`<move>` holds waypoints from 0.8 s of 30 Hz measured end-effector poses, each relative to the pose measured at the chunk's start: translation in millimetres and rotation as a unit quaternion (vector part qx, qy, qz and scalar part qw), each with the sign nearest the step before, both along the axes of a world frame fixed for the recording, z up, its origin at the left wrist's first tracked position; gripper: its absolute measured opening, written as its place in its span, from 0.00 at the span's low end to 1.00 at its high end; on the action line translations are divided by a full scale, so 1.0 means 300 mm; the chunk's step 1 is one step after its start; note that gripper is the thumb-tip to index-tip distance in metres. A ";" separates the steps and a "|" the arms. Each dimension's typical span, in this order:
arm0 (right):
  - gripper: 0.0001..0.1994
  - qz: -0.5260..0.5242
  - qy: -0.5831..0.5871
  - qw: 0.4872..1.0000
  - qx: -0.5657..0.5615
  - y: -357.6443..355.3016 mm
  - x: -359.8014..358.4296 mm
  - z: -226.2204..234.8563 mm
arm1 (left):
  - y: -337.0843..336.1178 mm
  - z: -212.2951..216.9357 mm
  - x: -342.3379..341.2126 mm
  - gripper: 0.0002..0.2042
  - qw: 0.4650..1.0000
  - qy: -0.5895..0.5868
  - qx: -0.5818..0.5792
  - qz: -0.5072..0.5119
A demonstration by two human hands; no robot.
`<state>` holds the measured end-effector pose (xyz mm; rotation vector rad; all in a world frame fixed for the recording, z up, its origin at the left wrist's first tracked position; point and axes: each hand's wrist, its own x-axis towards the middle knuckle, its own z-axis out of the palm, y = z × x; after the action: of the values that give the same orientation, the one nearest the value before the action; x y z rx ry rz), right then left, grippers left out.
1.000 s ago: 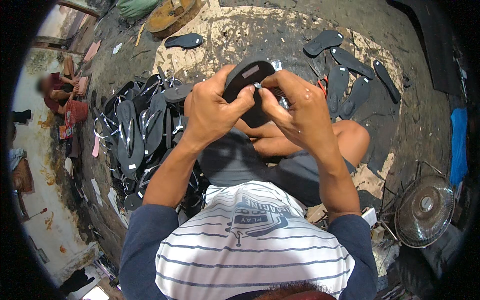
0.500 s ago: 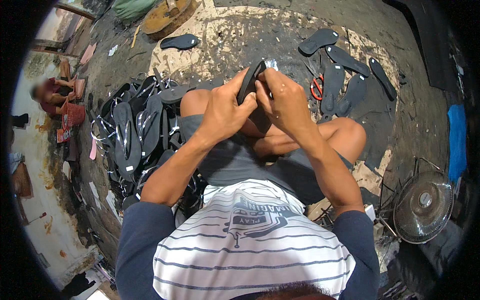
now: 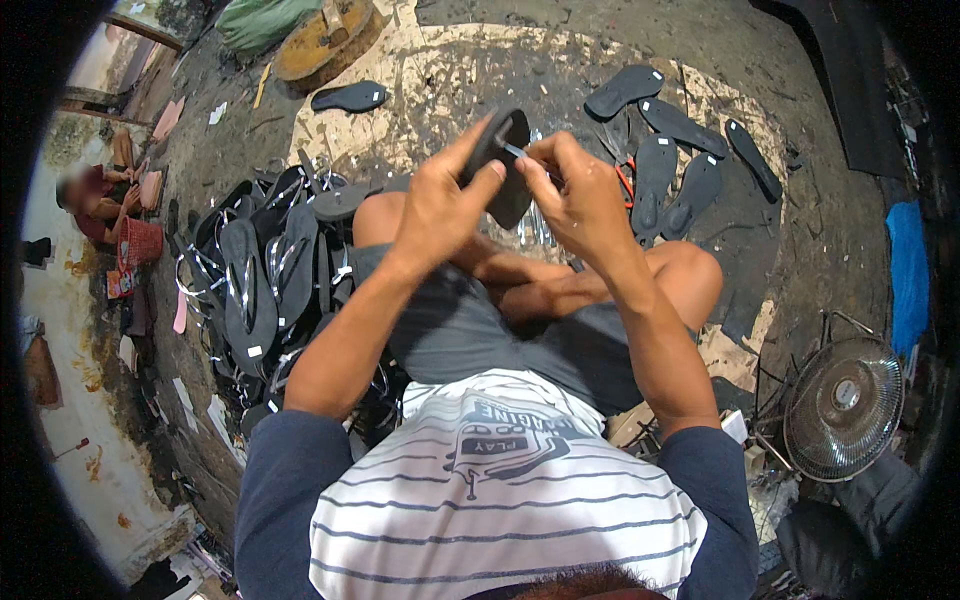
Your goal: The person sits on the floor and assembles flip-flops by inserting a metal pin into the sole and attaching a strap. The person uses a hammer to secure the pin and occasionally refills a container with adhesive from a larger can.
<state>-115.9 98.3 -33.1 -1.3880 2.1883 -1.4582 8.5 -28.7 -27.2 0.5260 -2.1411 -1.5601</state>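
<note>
A black flip-flop sole is held upright, edge-on, above my crossed legs. My left hand grips its left side with the thumb pressed against it. My right hand pinches a thin pale strap end at the sole's upper part, fingers closed on it. Both hands touch the same sole.
A pile of finished black flip-flops lies at my left. Several bare black soles lie on the ground ahead right, one more sole ahead left. A small fan stands at my right. Another person sits far left.
The sole has turned from flat-facing to edge-on and upright. Both hands stayed on it and shifted slightly, the right hand now pinching the strap at the top.
</note>
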 end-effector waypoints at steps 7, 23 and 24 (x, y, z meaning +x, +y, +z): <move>0.09 0.004 -0.013 0.999 -0.041 0.007 -0.020 -0.052 | 0.007 -0.023 -0.005 0.25 0.999 -0.041 -0.013 0.001; 0.12 -0.073 -0.202 0.969 -0.118 0.123 0.029 0.004 | -0.034 0.012 -0.021 0.09 0.943 0.119 0.285 0.126; 0.18 0.003 -0.331 0.943 -0.032 0.124 0.031 -0.055 | -0.006 -0.003 -0.034 0.09 0.936 0.145 0.297 0.119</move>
<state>-106.6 135.5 -49.5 -0.7444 1.7091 -1.6860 -1.7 -30.5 -28.2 0.6624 -1.3151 -1.9880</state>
